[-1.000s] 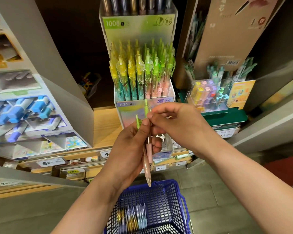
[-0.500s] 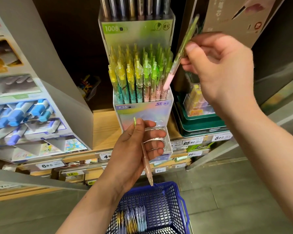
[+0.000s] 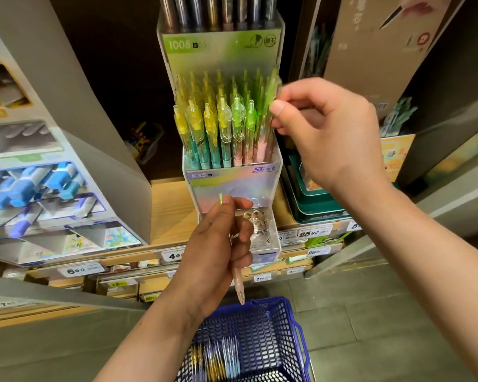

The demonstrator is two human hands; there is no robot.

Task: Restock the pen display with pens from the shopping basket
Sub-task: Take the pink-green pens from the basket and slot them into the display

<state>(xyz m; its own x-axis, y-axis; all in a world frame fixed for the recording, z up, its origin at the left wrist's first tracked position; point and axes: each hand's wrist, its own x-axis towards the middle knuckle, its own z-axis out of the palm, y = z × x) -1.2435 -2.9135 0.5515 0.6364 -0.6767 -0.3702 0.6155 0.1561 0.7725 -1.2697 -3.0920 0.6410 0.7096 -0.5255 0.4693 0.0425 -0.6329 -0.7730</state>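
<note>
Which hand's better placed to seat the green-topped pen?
Right: right hand pinches that green-topped pen at the right edge of the clear plastic display; left hand, lower, grips a pink-barrelled pen.

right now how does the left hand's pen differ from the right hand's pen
The left-hand pen hangs free in front of the display, above the basket; the right-hand pen stands in the display's right end. The left hand wraps its pen's barrel; the right hand pinches its pen's top. The left-hand pen's tip shows; the right-hand pen's is hidden. Both are upright with a green top and pink barrel.
</note>
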